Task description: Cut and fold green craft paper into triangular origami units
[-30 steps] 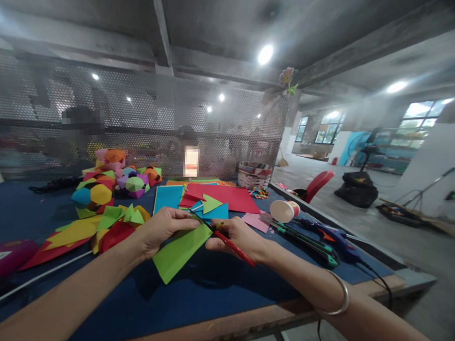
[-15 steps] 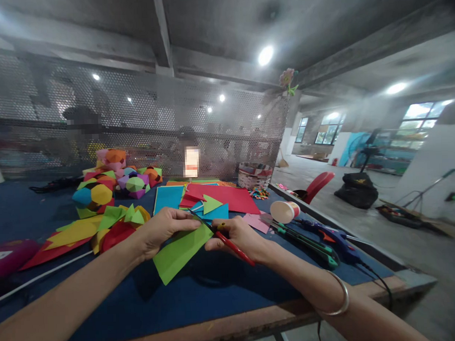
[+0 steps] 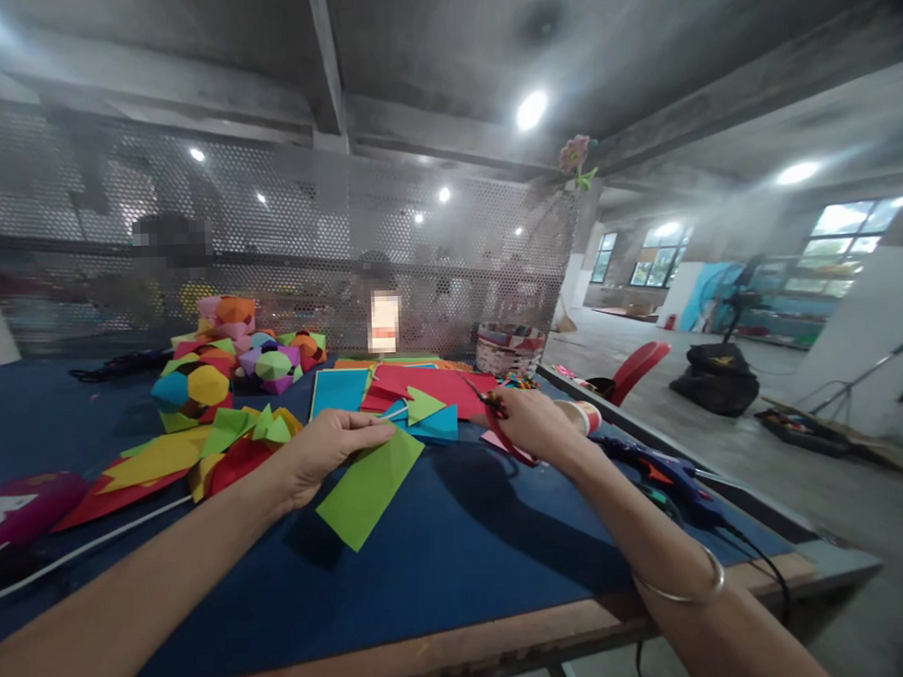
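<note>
My left hand (image 3: 329,453) is closed, thumb and fingers pinching the upper edge of a green sheet of paper (image 3: 374,489) that hangs tilted above the table. To the right, my right hand (image 3: 533,426) grips a pair of red-handled scissors (image 3: 508,437), its dark blades pointing up and left over a red paper sheet (image 3: 460,390). Beyond the held paper lie a small green paper piece (image 3: 425,407) and blue paper (image 3: 444,424). Part of a pink paper piece shows under the right hand.
Colourful folded paper balls (image 3: 222,361) and loose cut papers (image 3: 160,462) lie on the left. At the right are a paper cup (image 3: 589,417), a blue glue gun (image 3: 671,479) with a cord, and a partly hidden green cutter (image 3: 663,501). A woven basket (image 3: 507,350) stands by the mesh screen (image 3: 433,231).
The scissors have come away from the green paper, carried right and slightly away by my right hand. My left hand has barely moved and still pinches the sheet.
</note>
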`<state>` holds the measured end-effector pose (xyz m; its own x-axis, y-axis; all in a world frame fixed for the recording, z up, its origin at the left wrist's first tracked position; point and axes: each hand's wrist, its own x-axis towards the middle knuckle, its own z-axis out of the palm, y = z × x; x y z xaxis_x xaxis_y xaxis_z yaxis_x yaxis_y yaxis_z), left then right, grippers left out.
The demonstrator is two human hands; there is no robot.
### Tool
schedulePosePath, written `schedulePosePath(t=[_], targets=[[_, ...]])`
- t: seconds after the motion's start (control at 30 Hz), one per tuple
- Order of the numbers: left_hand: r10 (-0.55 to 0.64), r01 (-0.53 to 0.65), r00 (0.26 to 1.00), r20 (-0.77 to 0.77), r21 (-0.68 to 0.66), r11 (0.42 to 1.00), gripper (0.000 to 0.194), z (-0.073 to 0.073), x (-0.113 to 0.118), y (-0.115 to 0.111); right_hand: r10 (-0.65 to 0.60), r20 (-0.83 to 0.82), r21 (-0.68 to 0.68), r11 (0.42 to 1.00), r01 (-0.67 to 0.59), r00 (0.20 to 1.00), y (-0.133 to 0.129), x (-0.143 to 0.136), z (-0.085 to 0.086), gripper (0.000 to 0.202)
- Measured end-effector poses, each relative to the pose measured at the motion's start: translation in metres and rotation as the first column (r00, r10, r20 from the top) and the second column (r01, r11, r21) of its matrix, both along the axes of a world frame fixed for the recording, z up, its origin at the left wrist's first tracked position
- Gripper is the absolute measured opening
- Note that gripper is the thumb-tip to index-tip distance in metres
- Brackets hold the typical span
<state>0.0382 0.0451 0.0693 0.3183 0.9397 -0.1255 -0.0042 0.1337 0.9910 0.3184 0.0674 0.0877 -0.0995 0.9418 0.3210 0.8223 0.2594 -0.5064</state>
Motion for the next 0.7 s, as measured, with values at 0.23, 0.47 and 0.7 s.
schedulePosePath(t=[0.23, 0.47, 0.7], targets=[[-0.074, 0.081, 0.995, -0.073, 0.090, 0.993, 0.041, 0.001, 0.001, -0.002, 0.160, -0.341, -0.110, 0.972, -0.208, 0.927, -0.002, -0.017, -0.012, 0.043], [-0.130, 0.167, 0.971, -0.198, 0.185, 0.968, 0.055, -0.001, 0.010, -0.006, 0.348, -0.684, -0.114, 0.817, -0.565, 0.641, -0.026, -0.064, -0.029, 0.067], [-0.135, 0.180, 0.953, -0.272, 0.146, 0.973, 0.028, 0.009, 0.000, -0.004, 0.293, -0.829, -0.032, 0.826, -0.563, 0.477, -0.019, -0.052, -0.037, 0.062]])
